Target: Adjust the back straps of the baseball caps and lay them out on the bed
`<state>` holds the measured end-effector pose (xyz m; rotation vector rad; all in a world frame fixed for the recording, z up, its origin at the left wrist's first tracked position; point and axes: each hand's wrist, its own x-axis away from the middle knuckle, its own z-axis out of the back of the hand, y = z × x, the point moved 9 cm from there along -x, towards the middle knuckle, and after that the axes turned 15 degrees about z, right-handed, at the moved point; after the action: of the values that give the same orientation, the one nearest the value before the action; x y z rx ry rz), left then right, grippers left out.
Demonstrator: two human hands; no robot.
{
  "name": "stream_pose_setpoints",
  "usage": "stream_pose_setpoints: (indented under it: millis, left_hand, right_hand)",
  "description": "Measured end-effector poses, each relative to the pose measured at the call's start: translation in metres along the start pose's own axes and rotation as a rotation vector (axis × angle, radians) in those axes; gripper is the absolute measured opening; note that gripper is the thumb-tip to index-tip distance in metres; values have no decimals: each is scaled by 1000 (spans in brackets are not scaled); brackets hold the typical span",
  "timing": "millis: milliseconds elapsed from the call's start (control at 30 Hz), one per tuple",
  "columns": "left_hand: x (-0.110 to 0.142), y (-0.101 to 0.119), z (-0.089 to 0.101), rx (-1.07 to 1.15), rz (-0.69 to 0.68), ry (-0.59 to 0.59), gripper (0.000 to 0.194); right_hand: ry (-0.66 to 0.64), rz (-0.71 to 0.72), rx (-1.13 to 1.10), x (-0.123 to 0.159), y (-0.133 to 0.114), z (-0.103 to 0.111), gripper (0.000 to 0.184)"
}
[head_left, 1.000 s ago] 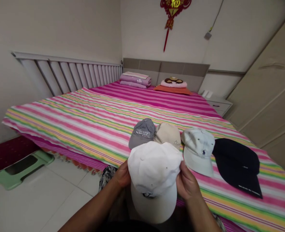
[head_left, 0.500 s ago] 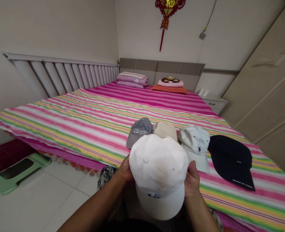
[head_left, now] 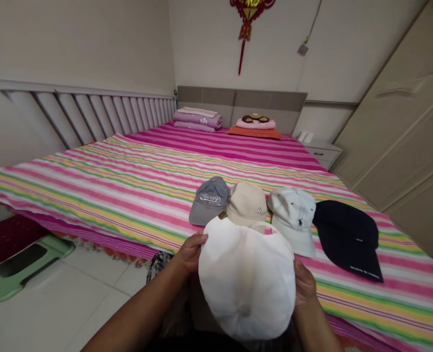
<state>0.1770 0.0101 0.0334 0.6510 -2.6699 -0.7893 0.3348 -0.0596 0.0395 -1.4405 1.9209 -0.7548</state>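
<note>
Your left hand (head_left: 192,252) grips one edge of the white, round-crowned cloth cap (head_left: 249,281), your right hand (head_left: 305,284) the opposite edge; neither is nearer. The cap lies at four o'clock from the left hand, nine o'clock from the right. Its visible length runs roughly twelve to six, strap opening (head_left: 265,226) toward twelve.
</note>
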Motion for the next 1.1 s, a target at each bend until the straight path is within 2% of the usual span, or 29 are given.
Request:
stream_pose_setpoints:
  millis: [133,267,367,500,667,767,867,933,1100]
  left_hand:
    - [-2,6,-15,-94,-16,-11,39]
    - [-5,7,-17,-101,1,25,32]
    - [-8,5,-17,-97,56,35,27]
    - [-8,0,-21,-76,137,20,26]
    - [-6,-5,-38,41,141,-79,22]
    - [-10,-10,-41,1,167,-67,21]
    - [-16,-8,-39,-73,149,-35,25]
    - [-18,-4,-37,-96,121,-16,27]
    - [-17,-1,-34,-181,120,69,23]
  right_hand:
    - [48,-39,-11,2,8,11,43]
    - [10,-56,8,3,13,14,36]
    - [-55,-65,-13,3,9,7,37]
    - [-128,-120,-57,4,-2,-6,23]
    - [-17,-152,-34,6,-2,-2,26]
    - [44,-161,-46,9,3,4,31]
    - [111,-107,-50,8,-1,12,36]
    - [80,-87,-36,6,-6,12,36]
    - [-157,-82,39,8,-13,-6,29]
